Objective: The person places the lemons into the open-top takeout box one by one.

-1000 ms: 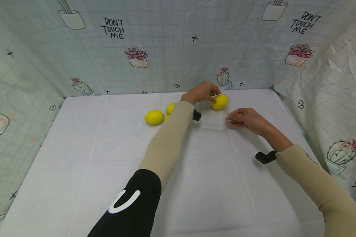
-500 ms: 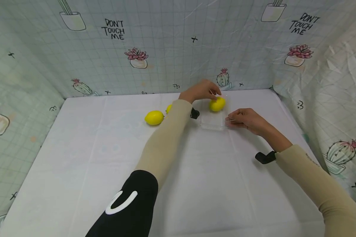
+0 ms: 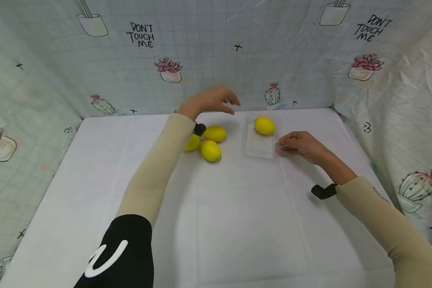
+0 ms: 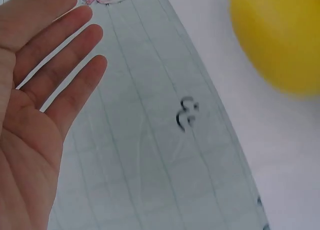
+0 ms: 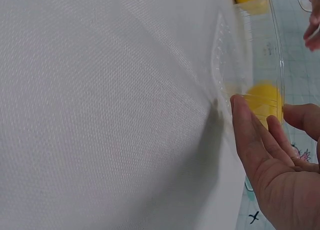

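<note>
One yellow lemon (image 3: pixel 264 125) lies inside a clear plastic box (image 3: pixel 258 150), toward its far end. My right hand (image 3: pixel 299 146) pinches the near right side of this box, its wall between thumb and fingers in the right wrist view. Holding nothing, my left hand (image 3: pixel 214 100) hovers over the table's back edge with fingers spread. Below it are three more lemons: one at the back (image 3: pixel 215 133), one in front (image 3: pixel 211 151), and one at the left (image 3: pixel 192 143) partly hidden by the sleeve. A blurred lemon (image 4: pixel 280 39) fills the left wrist view's upper right corner.
A white cloth (image 3: pixel 245 224) covers the table. Patterned curtain (image 3: pixel 209 60) stands close behind the back edge and along both sides. Black camera mounts stick out at the left wrist (image 3: pixel 199 129) and the right wrist (image 3: pixel 323 191).
My left hand has let go of the lemon in the box and moved left, above the other lemons. My right hand has stayed at the box.
</note>
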`<move>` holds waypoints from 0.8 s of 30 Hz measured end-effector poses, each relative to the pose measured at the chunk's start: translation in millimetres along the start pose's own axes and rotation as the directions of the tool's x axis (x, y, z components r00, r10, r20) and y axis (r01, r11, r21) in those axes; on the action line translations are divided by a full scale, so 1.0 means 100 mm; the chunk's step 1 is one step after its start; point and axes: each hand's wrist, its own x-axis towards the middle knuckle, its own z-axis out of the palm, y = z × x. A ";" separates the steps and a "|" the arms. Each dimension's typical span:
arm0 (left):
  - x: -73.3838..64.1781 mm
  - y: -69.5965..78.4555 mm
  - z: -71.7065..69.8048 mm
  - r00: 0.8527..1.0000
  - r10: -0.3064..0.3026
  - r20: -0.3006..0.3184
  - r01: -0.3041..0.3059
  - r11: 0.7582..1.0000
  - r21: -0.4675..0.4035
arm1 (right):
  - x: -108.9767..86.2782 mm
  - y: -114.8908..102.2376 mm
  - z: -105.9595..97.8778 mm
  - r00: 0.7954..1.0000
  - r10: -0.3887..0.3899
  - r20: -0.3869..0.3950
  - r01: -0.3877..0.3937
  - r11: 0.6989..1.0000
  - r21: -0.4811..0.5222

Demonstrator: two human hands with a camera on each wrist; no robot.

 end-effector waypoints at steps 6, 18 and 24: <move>-0.42 -0.11 -0.08 0.999 -0.020 0.034 0.018 0.997 0.069 | -0.01 0.01 -0.01 1.000 0.012 -0.005 -0.012 1.000 -0.011; -1.23 -0.17 -0.05 1.000 -0.014 0.023 0.011 0.991 0.135 | -0.01 0.01 0.00 1.000 0.026 -0.018 -0.026 1.000 0.000; -1.57 -0.23 0.06 0.998 -0.063 -0.003 0.062 0.988 0.138 | 0.00 0.01 0.00 1.000 0.017 -0.015 -0.017 1.000 -0.006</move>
